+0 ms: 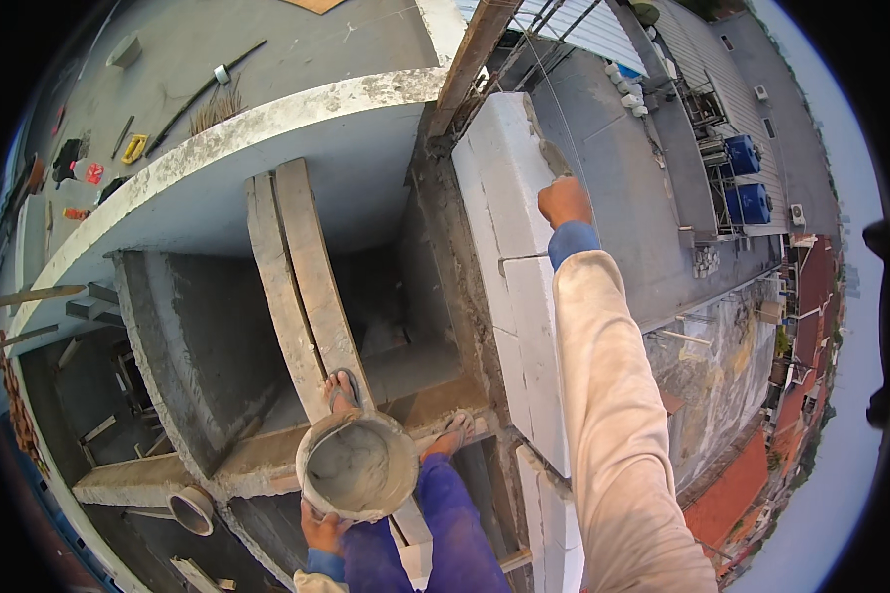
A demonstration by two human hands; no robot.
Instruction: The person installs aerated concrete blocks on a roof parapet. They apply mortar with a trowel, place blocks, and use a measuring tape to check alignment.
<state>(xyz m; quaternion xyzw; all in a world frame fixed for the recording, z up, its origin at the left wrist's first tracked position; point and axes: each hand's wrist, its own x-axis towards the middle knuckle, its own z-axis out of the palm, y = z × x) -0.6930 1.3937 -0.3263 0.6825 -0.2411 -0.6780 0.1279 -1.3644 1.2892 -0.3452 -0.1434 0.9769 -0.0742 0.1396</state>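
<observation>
My left hand (323,530) grips the rim of a round bucket (394,501) holding wet grey mortar, low in the head view above my legs. My right arm stretches up to a wall of white blocks (499,188). My right hand (564,203) is closed around what looks like a trowel (554,158), mostly hidden by my fist, at the outer top edge of the blocks, where grey mortar shows. My sandalled feet stand apart, one on wooden planks (302,257), the other on a narrow ledge beside the wall.
Open concrete shafts (188,336) drop away below the planks. A timber post (475,49) rises beyond the blocks. A curved parapet (227,128) borders an upper slab with scattered tools. A second bucket (193,509) sits lower left. Past the wall are a long drop, lower roofs (722,494) and blue tanks (747,203).
</observation>
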